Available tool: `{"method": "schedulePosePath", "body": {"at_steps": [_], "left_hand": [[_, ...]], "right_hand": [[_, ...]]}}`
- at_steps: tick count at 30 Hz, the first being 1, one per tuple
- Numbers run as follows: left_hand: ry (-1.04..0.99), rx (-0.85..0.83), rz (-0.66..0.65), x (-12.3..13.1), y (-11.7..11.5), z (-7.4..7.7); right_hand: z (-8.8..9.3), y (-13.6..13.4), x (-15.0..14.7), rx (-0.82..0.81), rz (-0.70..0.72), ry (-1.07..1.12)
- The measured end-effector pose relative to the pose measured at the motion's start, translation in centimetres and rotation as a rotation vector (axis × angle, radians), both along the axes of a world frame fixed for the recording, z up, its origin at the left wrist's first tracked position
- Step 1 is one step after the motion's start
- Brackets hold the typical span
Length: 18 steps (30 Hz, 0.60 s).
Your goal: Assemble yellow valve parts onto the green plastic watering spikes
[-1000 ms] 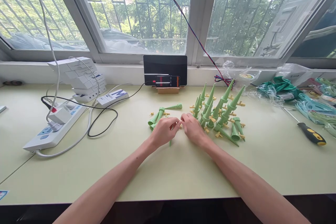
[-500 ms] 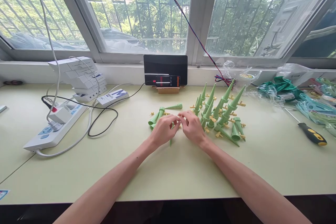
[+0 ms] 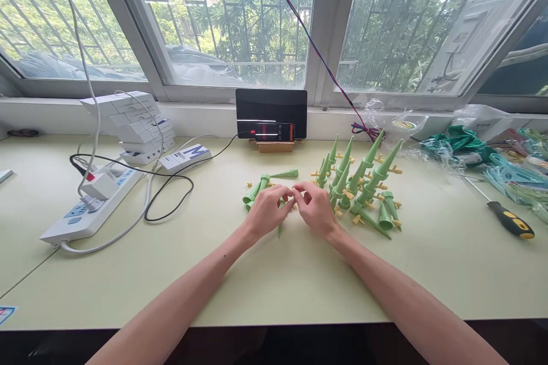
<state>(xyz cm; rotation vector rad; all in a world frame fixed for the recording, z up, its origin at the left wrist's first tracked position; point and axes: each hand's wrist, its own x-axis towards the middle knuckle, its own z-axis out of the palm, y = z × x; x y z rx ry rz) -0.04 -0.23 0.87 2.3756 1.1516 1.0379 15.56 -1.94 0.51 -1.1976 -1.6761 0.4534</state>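
My left hand (image 3: pixel 269 208) is closed around a green plant watering spike (image 3: pixel 279 231); its narrow tip points down below the fingers, and most of it is hidden. Against it, fingertips nearly meeting, my right hand (image 3: pixel 314 205) is closed in a pinch. Whatever lies in that pinch is hidden by the fingers. Just beyond my left hand lie a few loose green spikes (image 3: pixel 257 187), one of them pointing right. To the right of my right hand, several green spikes with yellow valves (image 3: pixel 363 182) stand bunched together, tips up, with others lying at their front edge.
At left are a white power strip (image 3: pixel 92 205), cables, and stacked white boxes (image 3: pixel 132 125). A dark tablet (image 3: pixel 271 108) and a phone (image 3: pixel 274 132) stand by the window. On the right lie a screwdriver (image 3: pixel 509 219) and green plastic packaging (image 3: pixel 458 145).
Both hands keep nearly the same pose, fingertips together. The whole view has shifted very slightly; the things on the table have stayed put.
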Motion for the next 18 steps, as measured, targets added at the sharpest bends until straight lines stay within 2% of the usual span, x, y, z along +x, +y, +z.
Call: {"method": "schedulePosePath", "body": {"at_steps": [18], "left_hand": [[-0.044,0.023,0.024,0.02,0.10,0.01]], "right_hand": [[-0.03,0.06,0.05,-0.020,-0.008,0.011]]}}
